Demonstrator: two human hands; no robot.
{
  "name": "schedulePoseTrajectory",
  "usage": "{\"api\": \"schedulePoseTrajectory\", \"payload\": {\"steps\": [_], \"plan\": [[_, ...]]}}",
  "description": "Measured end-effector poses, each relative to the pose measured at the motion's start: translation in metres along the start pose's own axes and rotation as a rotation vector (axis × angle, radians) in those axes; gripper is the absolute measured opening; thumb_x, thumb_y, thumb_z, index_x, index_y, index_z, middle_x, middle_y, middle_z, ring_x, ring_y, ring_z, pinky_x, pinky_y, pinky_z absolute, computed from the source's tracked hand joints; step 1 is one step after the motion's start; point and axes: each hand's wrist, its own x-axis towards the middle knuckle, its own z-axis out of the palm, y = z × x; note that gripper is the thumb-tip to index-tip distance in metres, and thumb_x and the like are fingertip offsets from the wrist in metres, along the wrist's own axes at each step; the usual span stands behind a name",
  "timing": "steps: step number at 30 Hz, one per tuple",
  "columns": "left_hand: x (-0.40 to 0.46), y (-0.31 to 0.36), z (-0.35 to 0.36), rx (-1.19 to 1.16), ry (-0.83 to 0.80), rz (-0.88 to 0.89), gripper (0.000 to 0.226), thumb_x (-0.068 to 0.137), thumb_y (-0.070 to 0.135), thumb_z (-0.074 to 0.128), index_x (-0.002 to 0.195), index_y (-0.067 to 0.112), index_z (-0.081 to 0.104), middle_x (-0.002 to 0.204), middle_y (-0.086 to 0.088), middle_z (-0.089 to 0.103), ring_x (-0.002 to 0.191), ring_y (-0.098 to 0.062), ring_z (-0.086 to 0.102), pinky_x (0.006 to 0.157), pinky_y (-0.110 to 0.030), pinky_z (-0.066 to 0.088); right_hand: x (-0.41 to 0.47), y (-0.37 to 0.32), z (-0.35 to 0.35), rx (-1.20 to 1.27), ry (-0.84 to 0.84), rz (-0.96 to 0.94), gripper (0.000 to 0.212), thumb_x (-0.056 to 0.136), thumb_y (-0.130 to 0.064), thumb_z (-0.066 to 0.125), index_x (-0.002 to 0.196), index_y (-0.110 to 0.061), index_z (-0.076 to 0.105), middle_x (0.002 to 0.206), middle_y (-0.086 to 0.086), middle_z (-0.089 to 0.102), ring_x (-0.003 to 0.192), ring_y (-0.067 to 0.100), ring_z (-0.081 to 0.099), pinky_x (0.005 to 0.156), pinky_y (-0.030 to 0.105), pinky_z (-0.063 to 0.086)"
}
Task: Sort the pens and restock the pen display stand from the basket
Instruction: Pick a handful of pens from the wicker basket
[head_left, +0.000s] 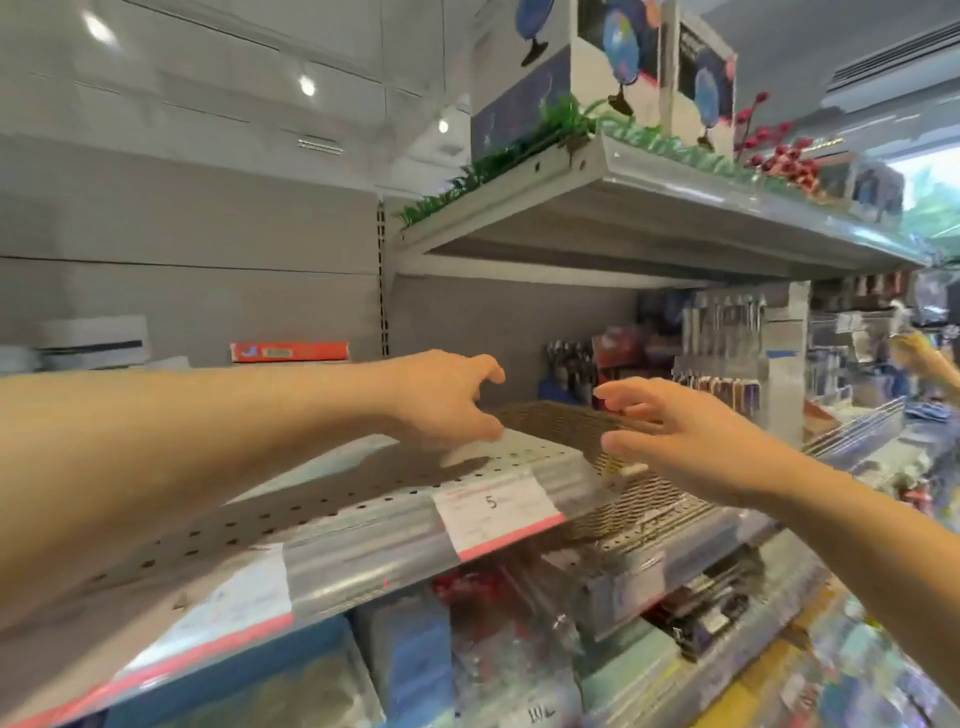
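Woven tan basket (571, 426) sits on the perforated metal shelf (322, 499) at frame centre, left of the pen display stand (727, 353). Both hands reach for it, fingers spread and holding nothing: left hand (447, 400) near its left rim, right hand (670, 431) over its right side. Fetching looks under way; next, each hand needs a firm hold on a rim.

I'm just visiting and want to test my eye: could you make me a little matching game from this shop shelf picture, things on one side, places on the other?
Things:
1. woven basket
2. globe boxes
3. price tag marked 5
4. orange box

Places:
A. on the top shelf
B. far left, at the back of the shelf
C. on the shelf's front edge
D. between the two open hands

Pairs: 1-D, 2-A, 3-C, 4-B
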Motion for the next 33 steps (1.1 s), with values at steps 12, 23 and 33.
{"api": "schedulePoseTrajectory", "payload": {"steps": [12,23,33], "plan": [[0.162,0.042,0.070,0.162,-0.122,-0.175,0.055,0.097,0.047,0.054,0.144,0.020,0.046,0.143,-0.006,0.055,0.126,-0.024,0.054,0.103,-0.033,0.044,0.109,0.135,-0.005,0.005,-0.353,-0.269,0.046,0.095,-0.041,0.066,0.137,-0.049,0.050,0.137,-0.016,0.056,0.120,0.004,0.056,0.098,0.023,0.044],[0.224,0.041,0.124,0.185,-0.601,-0.392,0.059,0.096,0.039,0.060,0.149,0.019,0.041,0.139,-0.005,0.054,0.122,-0.022,0.050,0.092,-0.026,0.035,0.187,0.181,0.019,0.017,-0.666,-0.520,0.061,0.094,-0.039,0.068,0.149,-0.040,0.041,0.143,-0.014,0.054,0.119,0.001,0.052,0.094,0.013,0.039],[0.255,-0.002,0.133,0.068,-0.778,-0.323,0.033,0.098,0.037,0.059,0.117,0.010,0.062,0.100,0.000,0.061,0.093,-0.016,0.053,0.083,-0.031,0.042,0.272,0.163,0.075,0.192,-0.667,-0.544,0.061,0.092,-0.048,0.067,0.148,-0.043,0.041,0.139,-0.017,0.058,0.124,0.005,0.055,0.107,0.028,0.042]]}}
